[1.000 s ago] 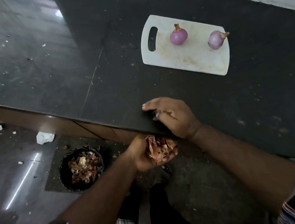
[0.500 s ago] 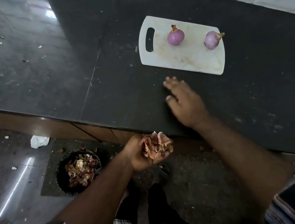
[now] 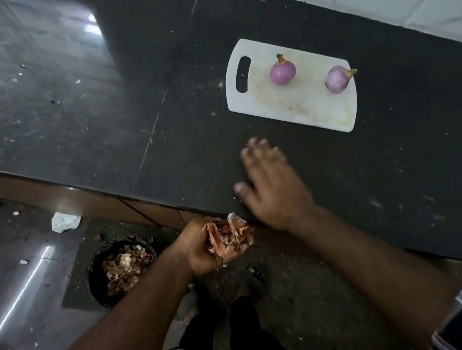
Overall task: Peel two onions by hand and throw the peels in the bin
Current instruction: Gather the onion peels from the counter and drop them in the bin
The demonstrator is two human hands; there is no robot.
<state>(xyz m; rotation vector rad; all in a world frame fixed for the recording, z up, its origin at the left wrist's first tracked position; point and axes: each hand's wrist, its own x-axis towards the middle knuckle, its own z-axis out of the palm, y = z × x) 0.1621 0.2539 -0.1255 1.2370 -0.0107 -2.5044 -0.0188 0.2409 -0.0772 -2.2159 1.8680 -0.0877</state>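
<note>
Cupping a loose heap of onion peels (image 3: 228, 239), the person's left hand (image 3: 205, 251) sits just below the near edge of the dark table (image 3: 402, 180), palm up and fingers curled round the papery scraps. Beside it, the right hand (image 3: 272, 189) lies flat on the table with fingers spread and holding nothing, its outline blurred as though sweeping towards the cupped palm. Down on the floor, to the left of the left hand and a little nearer the person, the round black bin (image 3: 96, 278) stands open-mouthed, peels already piled inside; the left hand is plainly the nearer one to it, so the coming drop looks to call for a short swing leftward and down. Farther back on the table, beyond the right hand, a white cutting board (image 3: 303, 105) carries both peeled onions (image 3: 282, 72) (image 3: 336, 80), well apart from each other.
</note>
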